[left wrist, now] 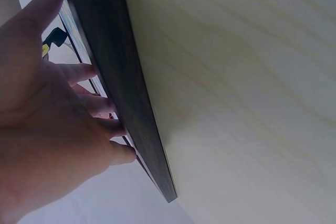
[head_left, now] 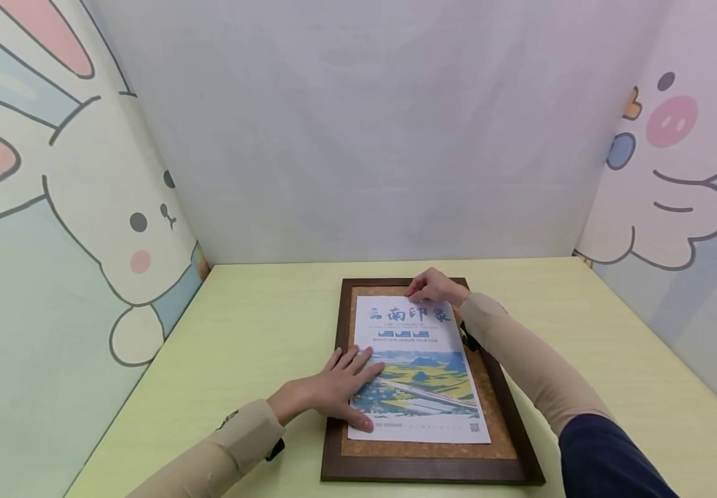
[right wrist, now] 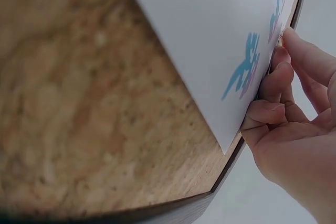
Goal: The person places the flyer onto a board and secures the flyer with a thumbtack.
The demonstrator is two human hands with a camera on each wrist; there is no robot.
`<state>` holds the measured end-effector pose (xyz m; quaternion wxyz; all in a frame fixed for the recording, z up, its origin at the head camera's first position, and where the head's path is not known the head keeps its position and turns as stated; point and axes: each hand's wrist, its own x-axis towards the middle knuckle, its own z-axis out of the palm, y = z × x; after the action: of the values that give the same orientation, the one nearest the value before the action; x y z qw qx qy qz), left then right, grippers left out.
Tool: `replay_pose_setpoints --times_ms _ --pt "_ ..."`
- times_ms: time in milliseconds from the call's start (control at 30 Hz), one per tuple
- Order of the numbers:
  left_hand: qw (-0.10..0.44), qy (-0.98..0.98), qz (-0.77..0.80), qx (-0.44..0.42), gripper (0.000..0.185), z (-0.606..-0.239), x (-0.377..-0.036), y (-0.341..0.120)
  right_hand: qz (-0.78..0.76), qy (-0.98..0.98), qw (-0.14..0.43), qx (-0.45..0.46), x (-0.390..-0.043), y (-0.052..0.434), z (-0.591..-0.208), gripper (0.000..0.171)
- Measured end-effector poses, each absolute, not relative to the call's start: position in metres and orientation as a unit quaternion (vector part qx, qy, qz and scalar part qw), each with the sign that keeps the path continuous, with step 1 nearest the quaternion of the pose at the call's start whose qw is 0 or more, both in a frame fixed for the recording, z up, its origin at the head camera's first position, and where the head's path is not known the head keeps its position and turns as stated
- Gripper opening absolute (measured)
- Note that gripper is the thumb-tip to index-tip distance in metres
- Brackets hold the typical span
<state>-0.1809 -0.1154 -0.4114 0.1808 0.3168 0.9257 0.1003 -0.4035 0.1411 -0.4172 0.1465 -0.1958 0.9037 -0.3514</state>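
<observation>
A dark-framed cork board (head_left: 333, 422) lies flat on the pale yellow-green table (head_left: 252, 332). On its cork rests a printed poster (head_left: 417, 377) with blue lettering and a landscape picture. My left hand (head_left: 346, 387) lies flat on the poster's lower left part, with its fingers straight and spread. In the left wrist view that left hand (left wrist: 47, 129) reaches over the dark frame (left wrist: 121, 87). My right hand (head_left: 433, 287) is at the poster's top edge with its fingers curled. Close up, the right hand (right wrist: 289, 129) pinches the poster (right wrist: 210, 35) at its edge above the cork (right wrist: 79, 103).
Cartoon-printed panels stand along the table's left side (head_left: 53, 242) and right side (head_left: 676, 194). A plain grey wall (head_left: 365, 138) closes the back. Bare tabletop (left wrist: 236, 103) shows on both sides of the board.
</observation>
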Motion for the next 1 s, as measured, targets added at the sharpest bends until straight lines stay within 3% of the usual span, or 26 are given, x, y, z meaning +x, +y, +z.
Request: replay_pose_setpoints --times_ms 1000 --pt "0.182 0.927 0.104 0.313 0.097 -0.4137 -0.183 -0.1157 -0.354 0.907 0.131 -0.186 -0.3984 0.1381 -0.4165 0.009"
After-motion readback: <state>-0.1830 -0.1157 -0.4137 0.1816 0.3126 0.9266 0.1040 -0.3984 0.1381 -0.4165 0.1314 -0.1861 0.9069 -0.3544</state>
